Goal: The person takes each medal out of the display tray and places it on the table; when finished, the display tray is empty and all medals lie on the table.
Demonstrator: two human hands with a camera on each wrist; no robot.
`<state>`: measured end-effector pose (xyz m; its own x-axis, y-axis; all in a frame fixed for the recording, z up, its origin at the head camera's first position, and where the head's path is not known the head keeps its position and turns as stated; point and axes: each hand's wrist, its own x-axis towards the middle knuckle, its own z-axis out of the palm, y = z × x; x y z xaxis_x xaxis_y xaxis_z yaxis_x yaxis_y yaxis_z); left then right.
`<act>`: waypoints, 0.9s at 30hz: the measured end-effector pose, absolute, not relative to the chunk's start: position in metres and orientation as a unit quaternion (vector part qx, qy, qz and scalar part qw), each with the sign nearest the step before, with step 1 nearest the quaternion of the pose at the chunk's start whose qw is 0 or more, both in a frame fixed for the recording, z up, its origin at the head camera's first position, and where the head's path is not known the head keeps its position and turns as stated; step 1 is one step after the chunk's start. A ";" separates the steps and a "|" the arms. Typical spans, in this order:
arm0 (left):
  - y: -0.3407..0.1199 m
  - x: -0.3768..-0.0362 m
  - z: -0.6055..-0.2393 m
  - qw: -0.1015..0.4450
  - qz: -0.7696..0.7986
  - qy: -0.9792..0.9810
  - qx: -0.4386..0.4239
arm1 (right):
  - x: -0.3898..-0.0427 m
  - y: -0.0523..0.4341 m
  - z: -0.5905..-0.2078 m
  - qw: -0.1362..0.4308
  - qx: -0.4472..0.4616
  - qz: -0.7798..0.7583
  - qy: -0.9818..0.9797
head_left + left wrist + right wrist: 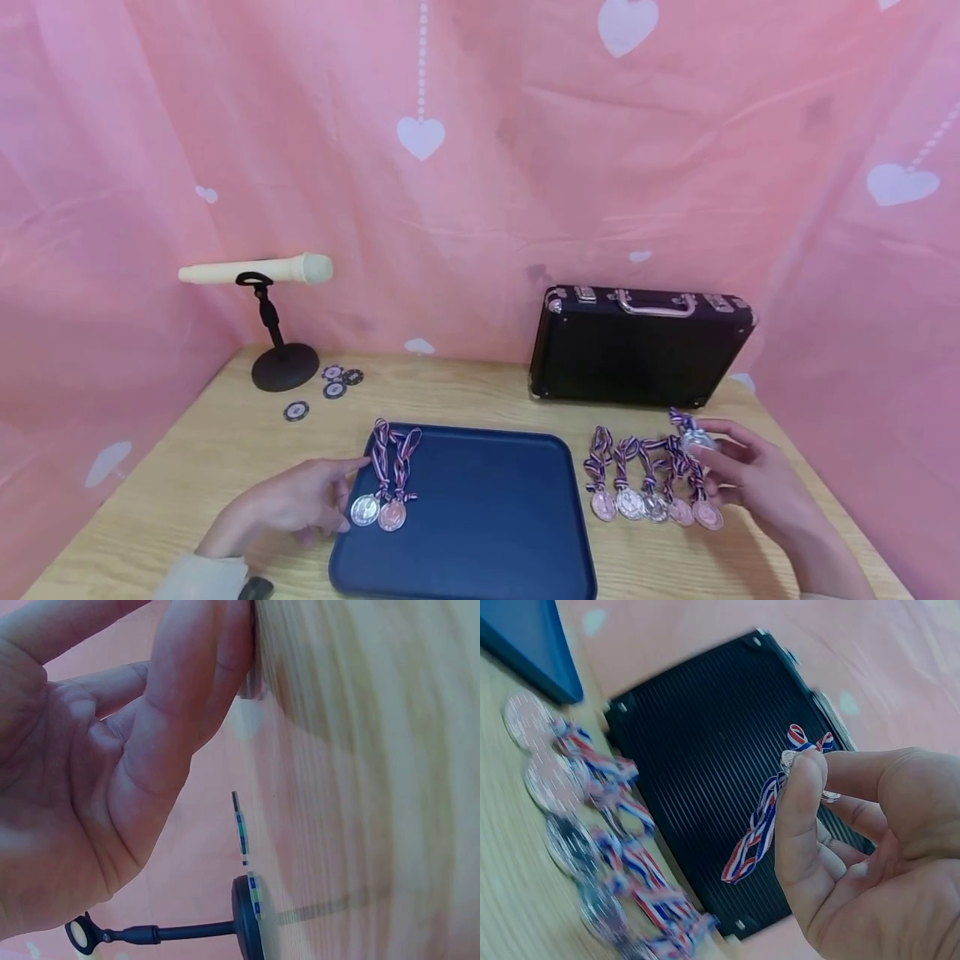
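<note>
My right hand [738,471] pinches a silver medal [696,439] between thumb and fingertips, lifted just off the wooden table [480,387], above the right end of a row of five medals [652,502] lying between the blue tray [487,517] and the black case [637,346]. In the right wrist view the striped ribbon [761,825] dangles free below my fingers, in front of the case.

My left hand [296,500] rests relaxed on the table at the tray's left edge, fingers loose and gripping nothing, its fingertips just beside the two medals on the tray [378,510]. The left wrist view only shows the palm and the microphone stand [187,930] beyond it.

The risks, as I judge them: my pinch is on the disc's edge only, so the medal could twist or slip out. The hanging ribbon could snag the ribbons of the row beneath and drag a neighbour out of line. The left fingertips sit close enough to nudge the two placed medals. The poker chips [330,387] lie well apart.
</note>
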<state>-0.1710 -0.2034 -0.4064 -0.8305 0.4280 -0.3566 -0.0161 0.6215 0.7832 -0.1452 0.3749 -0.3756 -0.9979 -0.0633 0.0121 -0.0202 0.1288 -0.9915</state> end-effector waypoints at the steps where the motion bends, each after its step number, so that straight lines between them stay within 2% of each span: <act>1: -0.203 -0.171 -0.406 0.265 0.417 0.861 0.122 | -0.143 0.381 -0.376 0.009 -0.028 -0.667 0.744; 6: -0.203 -0.170 -0.404 0.265 0.414 0.860 0.138 | -0.138 0.405 -0.380 -0.045 -0.010 -0.699 0.714; 9: -0.204 -0.169 -0.403 0.266 0.414 0.859 0.140 | -0.135 0.416 -0.391 -0.054 0.026 -0.676 0.734; 14: -0.206 -0.169 -0.404 0.266 0.415 0.860 0.135 | -0.133 0.427 -0.410 -0.012 0.088 -0.554 0.828; 21: -0.208 -0.170 -0.405 0.268 0.414 0.858 0.142 | -0.129 0.432 -0.415 0.084 0.079 -0.469 0.875; 27: -0.206 -0.170 -0.405 0.272 0.413 0.858 0.142 | -0.122 0.434 -0.411 0.091 0.064 -0.428 0.897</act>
<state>-0.1703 -0.2063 -0.4046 -0.8120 0.4675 -0.3493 0.0185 0.6189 0.7853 -0.1216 0.4344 -0.4106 -0.9752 0.0366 -0.2184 0.1928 0.6256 -0.7560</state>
